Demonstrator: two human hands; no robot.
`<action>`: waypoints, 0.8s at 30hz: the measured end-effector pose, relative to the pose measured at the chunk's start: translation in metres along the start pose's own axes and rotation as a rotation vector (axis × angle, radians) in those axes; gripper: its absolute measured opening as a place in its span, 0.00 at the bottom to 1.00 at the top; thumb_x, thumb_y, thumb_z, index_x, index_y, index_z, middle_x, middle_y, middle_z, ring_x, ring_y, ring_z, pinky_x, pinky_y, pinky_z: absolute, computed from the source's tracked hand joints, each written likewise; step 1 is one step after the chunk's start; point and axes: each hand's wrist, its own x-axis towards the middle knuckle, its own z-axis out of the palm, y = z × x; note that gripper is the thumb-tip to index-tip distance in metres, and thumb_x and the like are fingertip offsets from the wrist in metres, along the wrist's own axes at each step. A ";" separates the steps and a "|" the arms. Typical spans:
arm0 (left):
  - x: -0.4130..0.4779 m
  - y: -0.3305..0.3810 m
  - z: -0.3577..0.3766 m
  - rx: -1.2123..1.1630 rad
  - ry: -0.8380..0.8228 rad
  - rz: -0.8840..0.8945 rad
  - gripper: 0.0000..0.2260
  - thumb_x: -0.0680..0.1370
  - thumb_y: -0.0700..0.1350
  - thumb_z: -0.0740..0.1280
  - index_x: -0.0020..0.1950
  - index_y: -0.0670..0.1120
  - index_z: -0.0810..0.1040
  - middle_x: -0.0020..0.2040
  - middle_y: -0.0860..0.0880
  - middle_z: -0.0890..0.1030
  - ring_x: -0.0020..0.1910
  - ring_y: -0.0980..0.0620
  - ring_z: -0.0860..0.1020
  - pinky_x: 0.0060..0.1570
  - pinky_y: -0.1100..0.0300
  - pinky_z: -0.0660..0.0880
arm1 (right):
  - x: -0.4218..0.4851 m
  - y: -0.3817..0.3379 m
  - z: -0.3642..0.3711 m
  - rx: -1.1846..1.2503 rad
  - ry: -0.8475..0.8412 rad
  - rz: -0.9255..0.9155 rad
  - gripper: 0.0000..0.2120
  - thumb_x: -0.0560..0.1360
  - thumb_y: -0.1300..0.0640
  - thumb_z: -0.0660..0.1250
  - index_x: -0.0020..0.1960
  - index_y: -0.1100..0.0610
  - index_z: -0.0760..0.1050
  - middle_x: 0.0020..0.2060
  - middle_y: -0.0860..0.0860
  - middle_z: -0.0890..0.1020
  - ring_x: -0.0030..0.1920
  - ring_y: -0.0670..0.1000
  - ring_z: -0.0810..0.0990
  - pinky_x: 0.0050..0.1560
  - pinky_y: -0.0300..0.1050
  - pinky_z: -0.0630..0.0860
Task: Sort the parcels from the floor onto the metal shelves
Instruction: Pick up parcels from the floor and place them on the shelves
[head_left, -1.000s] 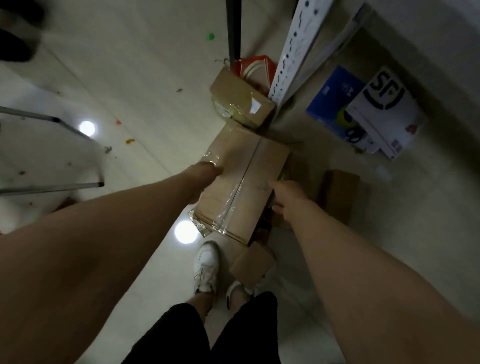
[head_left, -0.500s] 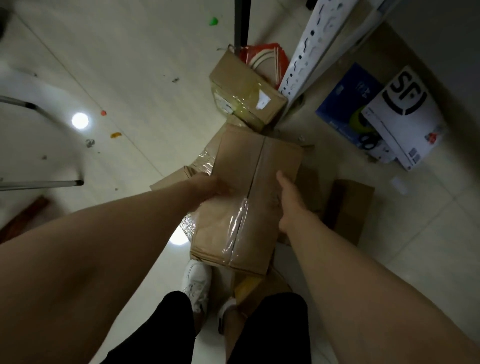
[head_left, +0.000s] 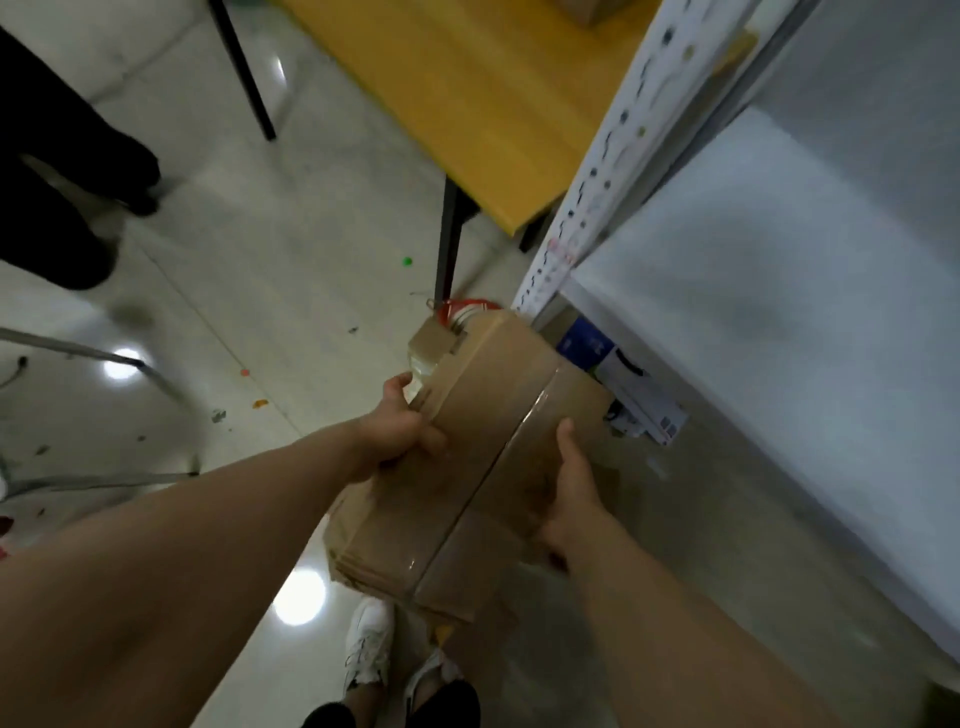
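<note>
I grip the box (head_left: 483, 457) with left hand (head_left: 400, 431) and right hand (head_left: 566, 499); the shelf (head_left: 753, 291) lies right of it.

one head camera, looking down

it looks forward and steeply down, close over both forearms, to the floor (head_left: 270, 291) and the person's own shoes (head_left: 370, 649).

brown parcel (head_left: 467, 467), yellow table (head_left: 467, 104), white shelf (head_left: 779, 286)
</note>
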 end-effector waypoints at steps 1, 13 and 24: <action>-0.021 0.016 -0.003 0.068 -0.014 0.024 0.48 0.65 0.36 0.76 0.77 0.55 0.52 0.63 0.44 0.72 0.54 0.38 0.77 0.46 0.48 0.80 | -0.022 -0.010 0.002 0.010 -0.010 0.003 0.48 0.65 0.23 0.66 0.77 0.49 0.65 0.71 0.58 0.73 0.70 0.63 0.71 0.70 0.69 0.66; -0.230 0.132 -0.007 0.693 0.262 0.641 0.46 0.54 0.52 0.78 0.68 0.52 0.60 0.56 0.51 0.71 0.57 0.49 0.71 0.58 0.48 0.74 | -0.284 -0.156 0.003 -0.116 0.073 -0.190 0.50 0.67 0.22 0.64 0.77 0.53 0.62 0.67 0.63 0.72 0.60 0.68 0.77 0.61 0.68 0.75; -0.332 0.170 0.024 1.437 0.702 1.403 0.44 0.61 0.62 0.65 0.73 0.46 0.57 0.64 0.46 0.67 0.60 0.44 0.68 0.60 0.50 0.66 | -0.417 -0.172 -0.037 -0.188 -0.050 -0.290 0.58 0.56 0.20 0.69 0.76 0.53 0.68 0.63 0.69 0.77 0.54 0.73 0.81 0.49 0.72 0.80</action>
